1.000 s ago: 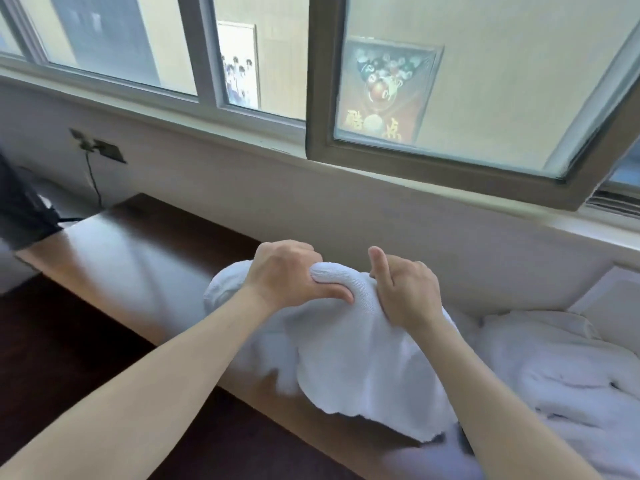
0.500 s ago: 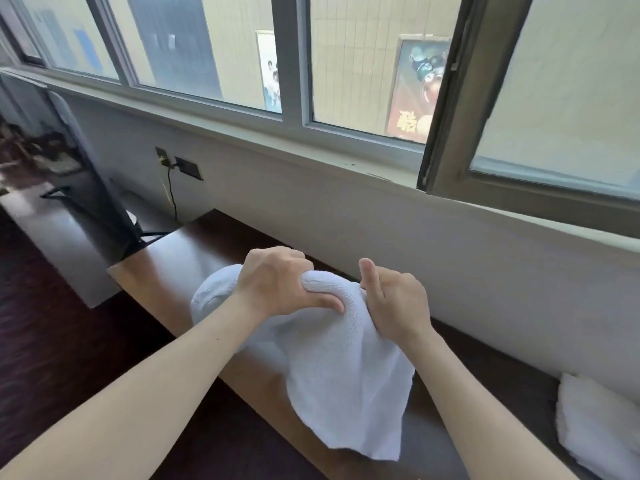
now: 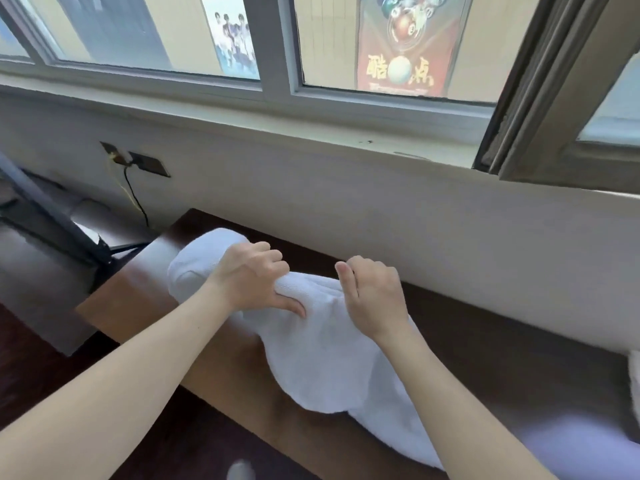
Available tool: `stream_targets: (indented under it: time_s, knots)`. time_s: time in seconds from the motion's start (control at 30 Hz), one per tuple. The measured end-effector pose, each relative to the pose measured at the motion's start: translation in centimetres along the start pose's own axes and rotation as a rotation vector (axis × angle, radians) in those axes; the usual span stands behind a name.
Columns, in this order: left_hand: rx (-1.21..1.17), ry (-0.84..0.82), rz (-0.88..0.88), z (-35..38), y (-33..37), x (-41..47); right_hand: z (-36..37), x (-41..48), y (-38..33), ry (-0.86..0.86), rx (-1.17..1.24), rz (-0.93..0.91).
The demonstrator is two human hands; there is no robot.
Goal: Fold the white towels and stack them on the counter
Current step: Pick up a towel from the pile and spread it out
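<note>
A white towel point(image 3: 322, 362) hangs bunched over the dark wooden counter point(image 3: 485, 341), its lower part draping past the counter's front edge. My left hand point(image 3: 254, 282) grips the towel's raised top fold, thumb underneath and fingers curled over it. My right hand point(image 3: 375, 299) grips the same fold just to the right, thumb up. One rounded end of the towel point(image 3: 204, 258) lies on the counter's left end. A sliver of other white towels point(image 3: 634, 379) shows at the right edge.
A white wall and window sill point(image 3: 311, 133) run right behind the counter. A wall socket with a black cable point(image 3: 138, 195) sits at the left. Beyond the counter's left end stand a dark metal frame point(image 3: 52, 216) and dark floor.
The view has swung left, so the towel pile at the right has almost left the frame. Both hands keep their grip on the towel, which has moved toward the counter's left end.
</note>
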State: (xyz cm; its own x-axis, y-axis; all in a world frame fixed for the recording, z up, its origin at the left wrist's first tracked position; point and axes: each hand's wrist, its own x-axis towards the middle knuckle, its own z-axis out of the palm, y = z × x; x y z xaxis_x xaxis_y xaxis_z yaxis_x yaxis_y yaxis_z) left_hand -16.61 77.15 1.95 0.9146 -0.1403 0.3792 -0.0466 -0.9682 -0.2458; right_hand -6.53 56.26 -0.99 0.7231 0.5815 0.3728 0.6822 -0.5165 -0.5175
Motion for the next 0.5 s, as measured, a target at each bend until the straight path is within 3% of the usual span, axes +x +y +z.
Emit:
stream_targets:
  time_s: [0.17, 0.33, 0.5]
  knots:
    - [-0.129, -0.472, -0.275, 5.9, -5.8, -4.9, 4.8, -2.3, -0.1, -0.359, -0.189, 0.21]
    - [-0.269, -0.693, -0.307, 10.4, -9.7, -8.6, 8.3, -5.7, -1.2, -0.573, -0.242, 0.505]
    - [-0.352, -0.796, -0.268, 14.8, -12.5, -10.6, 12.0, -6.4, -1.4, -0.577, -0.323, 0.654]
